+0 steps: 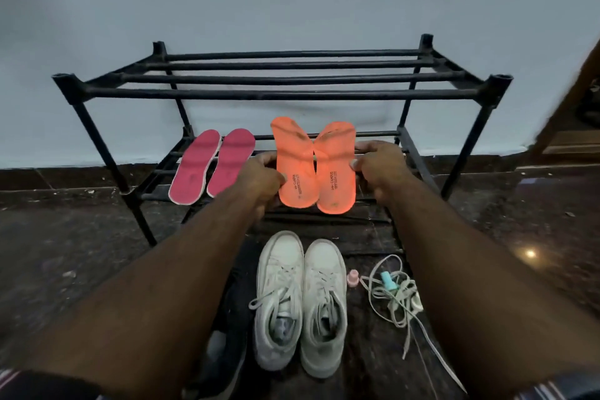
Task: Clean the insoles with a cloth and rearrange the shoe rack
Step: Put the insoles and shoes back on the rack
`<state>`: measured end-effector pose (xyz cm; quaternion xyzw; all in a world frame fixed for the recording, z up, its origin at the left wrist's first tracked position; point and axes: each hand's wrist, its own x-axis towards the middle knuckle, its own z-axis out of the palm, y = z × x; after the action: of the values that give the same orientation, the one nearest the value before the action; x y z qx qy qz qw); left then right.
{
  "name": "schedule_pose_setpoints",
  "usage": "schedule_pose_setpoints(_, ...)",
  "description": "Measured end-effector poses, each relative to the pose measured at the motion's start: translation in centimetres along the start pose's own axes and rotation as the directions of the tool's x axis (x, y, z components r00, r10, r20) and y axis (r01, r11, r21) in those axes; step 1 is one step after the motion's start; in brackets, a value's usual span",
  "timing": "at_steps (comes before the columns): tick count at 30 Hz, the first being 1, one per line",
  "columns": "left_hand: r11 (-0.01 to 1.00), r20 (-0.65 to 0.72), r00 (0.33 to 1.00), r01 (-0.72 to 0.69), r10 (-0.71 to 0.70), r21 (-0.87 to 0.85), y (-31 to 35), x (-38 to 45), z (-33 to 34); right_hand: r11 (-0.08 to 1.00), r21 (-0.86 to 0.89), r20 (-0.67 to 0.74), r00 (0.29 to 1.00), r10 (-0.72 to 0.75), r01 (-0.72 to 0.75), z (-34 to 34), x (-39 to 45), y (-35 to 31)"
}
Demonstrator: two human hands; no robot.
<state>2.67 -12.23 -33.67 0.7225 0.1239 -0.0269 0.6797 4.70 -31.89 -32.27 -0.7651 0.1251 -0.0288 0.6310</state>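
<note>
The left hand and right hand each pinch an outer edge of the two bright orange foam insoles, fingers curled, over the lower tier of the black tubular shoe rack. Released crooked, the thin insoles could slip between the widely spaced bars to the floor or nudge the pink insoles just beside them.

Two bare arms show, with the left hand and the right hand at their ends. The forearms wear nothing. Striped sleeves peek in at both bottom corners: the left sleeve and the right sleeve.
</note>
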Motion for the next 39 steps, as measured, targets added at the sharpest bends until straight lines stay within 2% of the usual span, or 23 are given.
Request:
schedule_pose_setpoints(3, 0.996, -0.013, 1.000, 0.022, -0.021, 0.091, -0.2, 2.1, -0.2, 0.982, -0.186, -0.065, 0.998, -0.020, 0.007, 0.4, 2.4, 0.7)
schedule_pose_setpoints(7, 0.933, -0.041, 0.999, -0.001, 0.017, 0.359, -1.0, 4.3, -1.4, 0.891, -0.454, -0.118, 0.988, -0.094, 0.031, 0.5, 3.7, 1.3)
schedule_pose_setpoints(11, 0.760, -0.030, 0.995, -0.056, 0.098, 0.648, -1.2, 5.7, -2.1, 0.765, -0.638, -0.080, 0.980, -0.183, 0.091, 0.5, 2.6, 1.0)
schedule_pose_setpoints(14, 0.610, -0.017, 0.975, -0.124, 0.220, 0.783, 0.0, 3.9, -2.3, 0.750, -0.648, -0.082, 0.967, -0.243, 0.133, 0.2, 0.6, 0.9)
schedule_pose_setpoints(17, 0.612, 0.010, 0.953, -0.202, 0.302, 0.765, 0.7, -0.5, -3.1, 0.764, -0.611, -0.094, 0.940, -0.329, 0.206, 0.7, -3.9, 0.7)
schedule_pose_setpoints(20, 0.660, 0.019, 0.960, -0.207, 0.280, 0.722, -0.4, -6.3, -5.4, 0.754, -0.572, 0.008, 0.921, -0.389, 0.323, 2.5, -10.7, 1.5)
schedule_pose_setpoints(23, 0.609, -0.036, 0.977, -0.102, 0.211, 0.787, -4.0, -12.7, -9.7, 0.772, -0.497, 0.271, 0.917, -0.294, 0.395, 5.5, -18.9, 4.6)
schedule_pose_setpoints(25, 0.631, -0.096, 0.991, 0.017, 0.092, 0.775, -7.9, -17.2, -12.9, 0.733, -0.506, 0.494, 0.849, -0.185, 0.454, 8.1, -24.1, 7.5)
schedule_pose_setpoints(28, 0.604, -0.096, 0.992, 0.123, -0.078, 0.787, -13.3, -23.6, -16.7, 0.650, -0.542, 0.678, 0.734, -0.036, 0.532, 11.3, -30.7, 11.5)
schedule_pose_setpoints(29, 0.617, -0.089, 0.990, 0.140, -0.112, 0.774, -14.5, -25.3, -17.5, 0.620, -0.558, 0.700, 0.714, -0.005, 0.551, 12.2, -31.9, 12.3)
schedule_pose_setpoints(31, 0.615, -0.094, 0.988, 0.151, -0.126, 0.774, -16.2, -27.4, -18.8, 0.565, -0.605, 0.678, 0.735, -0.005, 0.561, 13.2, -33.4, 13.1)
schedule_pose_setpoints(35, 0.603, -0.094, 0.996, 0.081, -0.011, 0.793, -17.8, -27.9, -19.7, 0.522, -0.668, 0.596, 0.801, -0.051, 0.530, 13.2, -33.9, 12.8)
schedule_pose_setpoints(39, 0.539, -0.092, 0.994, 0.043, 0.064, 0.841, -16.6, -28.3, -18.3, 0.504, -0.678, 0.584, 0.808, -0.071, 0.535, 14.1, -32.6, 12.7)
